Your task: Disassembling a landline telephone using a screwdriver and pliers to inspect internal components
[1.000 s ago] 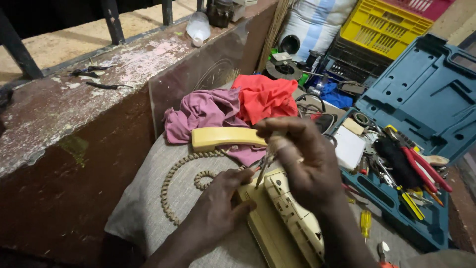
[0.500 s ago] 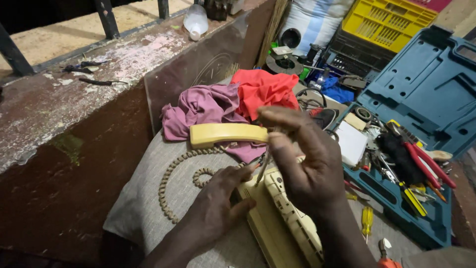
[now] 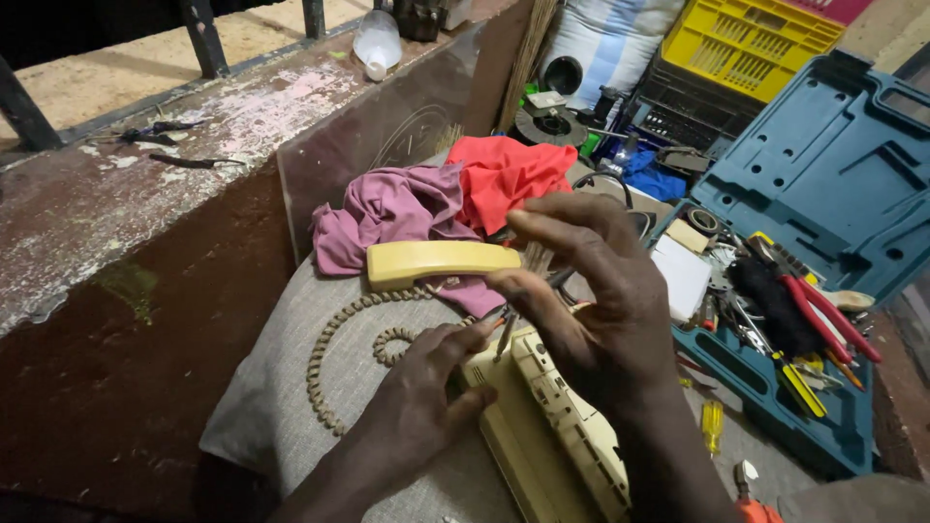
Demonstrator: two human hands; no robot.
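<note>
A cream telephone base (image 3: 557,426) lies on a grey cushion (image 3: 281,378). My left hand (image 3: 421,397) rests flat against the base's left edge and steadies it. My right hand (image 3: 591,300) hovers over the base's top corner, its fingers pinched on a thin screwdriver (image 3: 506,334) with the tip pointing down at the base. The cream handset (image 3: 436,260) lies just beyond, joined by a beige coiled cord (image 3: 334,349) that loops over the cushion.
Pink cloth (image 3: 387,208) and red cloth (image 3: 509,169) are piled behind the handset. An open blue tool case (image 3: 823,194) with pliers and screwdrivers sits at right. A yellow crate (image 3: 746,44) stands at the back. A worn ledge (image 3: 145,165) runs along the left.
My right hand has spread its fingers slightly and shifted a little over the base corner. The left hand stays pressed on the base. The view has tilted a little.
</note>
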